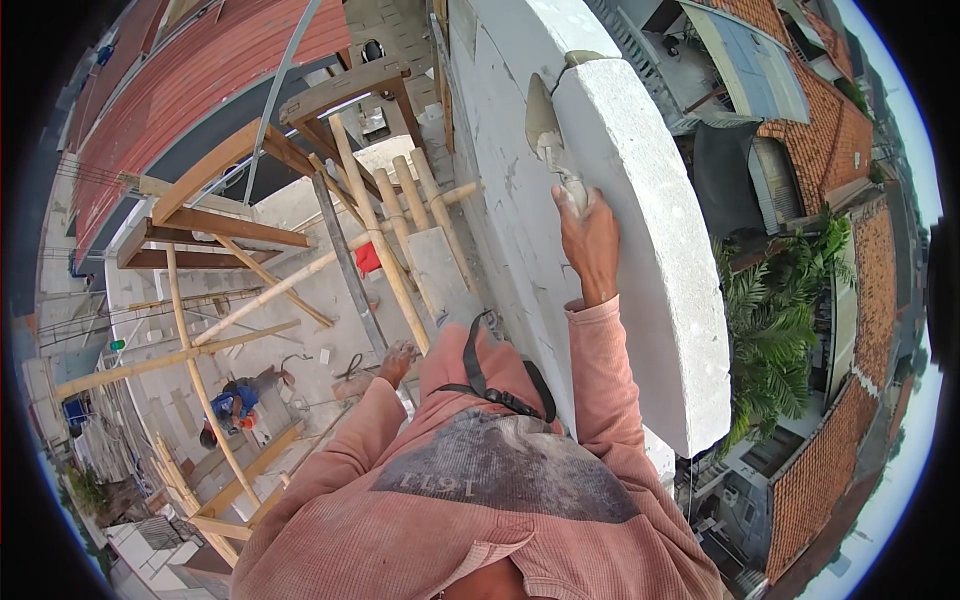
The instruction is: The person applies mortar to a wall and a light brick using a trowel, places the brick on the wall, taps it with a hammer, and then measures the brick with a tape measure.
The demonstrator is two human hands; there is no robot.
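My right hand is closed round the handle of a trowel. The trowel's blade, smeared with grey mortar, points away from me against the side of a white wall block. Grey mortar shows at the block's far end, by the joint with the white block beyond. Low on my left, my left hand has its fingers curled, beside a bamboo pole and the lower end of a grey metal bar. What that hand holds, if anything, is too small to make out.
Bamboo scaffolding and timber frames stand on my left, over a drop. Far below, a person in blue bends near an orange bucket. Beyond the wall on my right are palm leaves and tiled roofs.
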